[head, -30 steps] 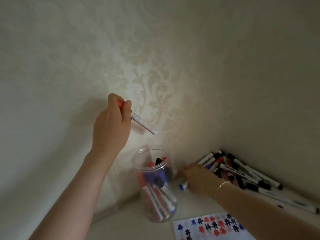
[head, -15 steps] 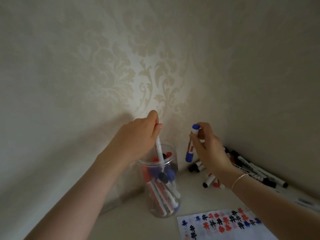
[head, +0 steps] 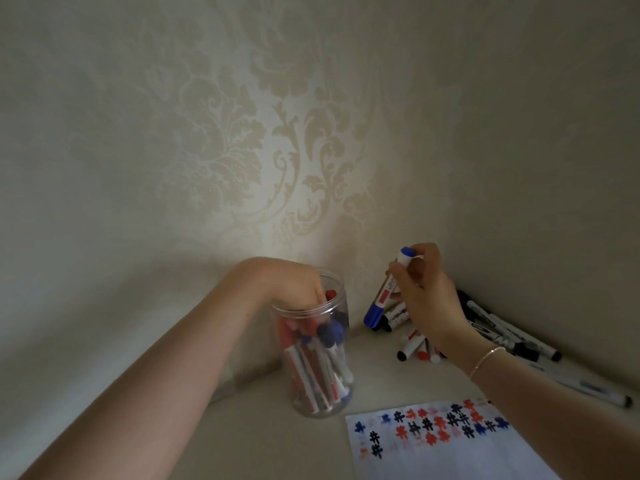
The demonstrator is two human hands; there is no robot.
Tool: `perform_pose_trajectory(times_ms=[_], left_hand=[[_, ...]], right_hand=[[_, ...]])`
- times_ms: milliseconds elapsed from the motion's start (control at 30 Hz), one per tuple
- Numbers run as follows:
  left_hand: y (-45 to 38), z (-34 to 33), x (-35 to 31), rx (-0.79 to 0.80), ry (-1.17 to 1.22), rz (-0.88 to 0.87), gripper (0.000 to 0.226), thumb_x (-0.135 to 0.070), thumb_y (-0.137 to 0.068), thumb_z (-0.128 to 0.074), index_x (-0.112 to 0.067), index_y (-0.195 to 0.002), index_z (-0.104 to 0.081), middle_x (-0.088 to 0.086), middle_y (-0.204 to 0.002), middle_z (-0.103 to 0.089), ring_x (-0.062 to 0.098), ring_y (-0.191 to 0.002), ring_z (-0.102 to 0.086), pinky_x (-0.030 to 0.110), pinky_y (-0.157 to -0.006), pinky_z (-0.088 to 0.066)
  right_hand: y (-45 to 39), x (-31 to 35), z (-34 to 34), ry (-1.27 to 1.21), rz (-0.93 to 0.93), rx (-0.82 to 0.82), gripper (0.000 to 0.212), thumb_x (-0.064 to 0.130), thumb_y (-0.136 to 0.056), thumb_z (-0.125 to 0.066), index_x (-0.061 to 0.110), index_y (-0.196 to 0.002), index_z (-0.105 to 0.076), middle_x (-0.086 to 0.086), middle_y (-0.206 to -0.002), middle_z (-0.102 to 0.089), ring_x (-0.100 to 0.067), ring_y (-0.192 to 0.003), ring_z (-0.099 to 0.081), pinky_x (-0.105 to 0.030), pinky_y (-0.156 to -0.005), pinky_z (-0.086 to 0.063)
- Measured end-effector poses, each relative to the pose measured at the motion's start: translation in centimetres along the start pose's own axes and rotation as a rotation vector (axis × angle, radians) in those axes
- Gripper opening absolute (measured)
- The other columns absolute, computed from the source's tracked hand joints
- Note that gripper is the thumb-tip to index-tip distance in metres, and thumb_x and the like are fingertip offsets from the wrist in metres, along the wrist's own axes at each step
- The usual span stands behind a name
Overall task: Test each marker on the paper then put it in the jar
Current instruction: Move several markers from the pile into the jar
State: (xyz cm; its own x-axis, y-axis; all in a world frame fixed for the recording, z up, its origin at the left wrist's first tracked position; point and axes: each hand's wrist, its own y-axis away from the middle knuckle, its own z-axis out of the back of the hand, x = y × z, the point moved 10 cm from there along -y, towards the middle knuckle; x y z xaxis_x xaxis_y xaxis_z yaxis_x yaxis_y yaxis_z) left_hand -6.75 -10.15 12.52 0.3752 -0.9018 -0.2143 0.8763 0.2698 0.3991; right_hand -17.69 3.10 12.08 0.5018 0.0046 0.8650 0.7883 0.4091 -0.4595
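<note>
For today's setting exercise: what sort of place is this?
Probably a room in a home: patterned wallpaper, and a pale tabletop in the corner holding a jar, loose markers and scribbled paper.

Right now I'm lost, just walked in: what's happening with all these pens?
A person is testing markers. The left hand reaches into the clear jar of markers; what it holds is hidden. The right hand holds a blue marker above the loose pile. The paper shows test marks.

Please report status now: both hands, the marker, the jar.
Left hand reaches down into the jar; grip hidden. Right hand holds blue marker in the air, cap on. Nothing in the way.
</note>
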Motion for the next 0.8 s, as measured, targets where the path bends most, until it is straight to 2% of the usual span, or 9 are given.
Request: perform_pose_trajectory(times_ms=[100,200,300,367,400,500,600,667,800], left_hand=[[-0.7,-1.1,-0.3,0.109,-0.069,0.058,0.025,-0.027,-0.077,-0.076,-0.016,-0.100,-0.074,0.003,-0.095,-0.072,0.020,-0.085,-0.069,0.036,-0.086,-0.056],[-0.6,-0.4,0.4,0.136,0.036,0.089,0.029,-0.020,-0.084,-0.069,-0.007,-0.110,-0.070,0.013,-0.108,-0.070,0.023,-0.089,-0.069,0.036,-0.086,-0.056],[1.8,5.9,-0.7,-0.328,0.074,-0.017,0.021,-0.022,-0.094,-0.055,-0.011,-0.104,-0.069,0.005,-0.096,-0.073,0.015,-0.083,-0.069,0.024,-0.072,-0.051],[5.3,9.0,-3.8,-0.742,0.081,-0.171,0.019,-0.026,-0.094,-0.054,-0.018,-0.096,-0.071,-0.004,-0.083,-0.072,0.011,-0.077,-0.067,0.027,-0.075,-0.052],[6.3,8.5,-5.8,-0.812,0.119,-0.264,0.020,-0.028,-0.094,-0.054,-0.019,-0.098,-0.070,-0.005,-0.085,-0.071,0.010,-0.077,-0.067,0.028,-0.078,-0.053],[3.9,3.0,-10.4,-0.675,0.075,-0.321,0.033,-0.036,-0.095,-0.051,-0.013,-0.118,-0.057,0.001,-0.104,-0.066,0.012,-0.085,-0.063,0.027,-0.079,-0.054],[-0.7,-1.4,-11.2,-0.537,0.088,-0.269,0.024,-0.027,-0.098,-0.046,-0.006,-0.109,-0.050,0.007,-0.086,-0.056,0.016,-0.063,-0.050,0.024,-0.053,-0.041],[-1.8,-2.0,-11.6,-0.519,0.248,-0.315,0.020,-0.020,-0.100,-0.041,-0.005,-0.109,-0.049,0.003,-0.077,-0.053,0.014,-0.057,-0.046,0.022,-0.048,-0.033],[-2.0,-2.9,-12.8,-0.429,0.418,-0.434,0.025,-0.025,-0.102,-0.034,-0.013,-0.122,-0.044,0.008,-0.080,-0.057,0.015,-0.062,-0.049,0.026,-0.056,-0.038]], right_hand=[[0.1,-1.1,0.7,-0.073,-0.066,-0.014,0.019,0.027,-0.095,-0.053,0.023,-0.109,-0.040,-0.012,-0.096,-0.066,-0.025,-0.086,-0.067,-0.043,-0.075,-0.058],[0.4,-1.7,1.6,-0.085,-0.095,-0.019,0.019,0.027,-0.094,-0.056,0.021,-0.106,-0.042,-0.011,-0.090,-0.067,-0.024,-0.083,-0.068,-0.049,-0.076,-0.057],[0.5,-1.4,3.2,-0.110,-0.104,-0.056,0.017,0.030,-0.094,-0.055,0.022,-0.099,-0.041,-0.017,-0.087,-0.065,-0.028,-0.076,-0.068,-0.043,-0.068,-0.059],[0.2,-1.6,4.2,-0.152,-0.142,-0.092,0.017,0.030,-0.095,-0.054,0.021,-0.096,-0.039,-0.019,-0.087,-0.062,-0.034,-0.076,-0.068,-0.037,-0.061,-0.058],[0.1,-1.6,4.5,-0.187,-0.169,-0.111,0.018,0.029,-0.096,-0.053,0.020,-0.094,-0.038,-0.018,-0.086,-0.061,-0.034,-0.075,-0.067,-0.038,-0.060,-0.058],[-0.2,-1.5,4.9,-0.317,-0.240,-0.179,0.017,0.027,-0.096,-0.053,0.017,-0.097,-0.038,-0.015,-0.085,-0.059,-0.027,-0.071,-0.065,-0.034,-0.057,-0.057],[0.2,-1.6,5.5,-0.380,-0.293,-0.246,0.024,0.029,-0.094,-0.055,0.013,-0.106,-0.041,-0.014,-0.085,-0.062,-0.026,-0.071,-0.065,-0.027,-0.052,-0.050],[0.6,-1.8,5.7,-0.389,-0.337,-0.225,0.029,0.030,-0.088,-0.064,0.012,-0.102,-0.046,-0.010,-0.082,-0.062,-0.024,-0.070,-0.064,-0.030,-0.058,-0.050],[1.8,-1.8,3.0,-0.563,-0.465,0.202,0.027,0.017,-0.082,-0.071,0.012,-0.065,-0.049,-0.003,-0.057,-0.053,-0.013,-0.048,-0.052,-0.024,-0.051,-0.045]])
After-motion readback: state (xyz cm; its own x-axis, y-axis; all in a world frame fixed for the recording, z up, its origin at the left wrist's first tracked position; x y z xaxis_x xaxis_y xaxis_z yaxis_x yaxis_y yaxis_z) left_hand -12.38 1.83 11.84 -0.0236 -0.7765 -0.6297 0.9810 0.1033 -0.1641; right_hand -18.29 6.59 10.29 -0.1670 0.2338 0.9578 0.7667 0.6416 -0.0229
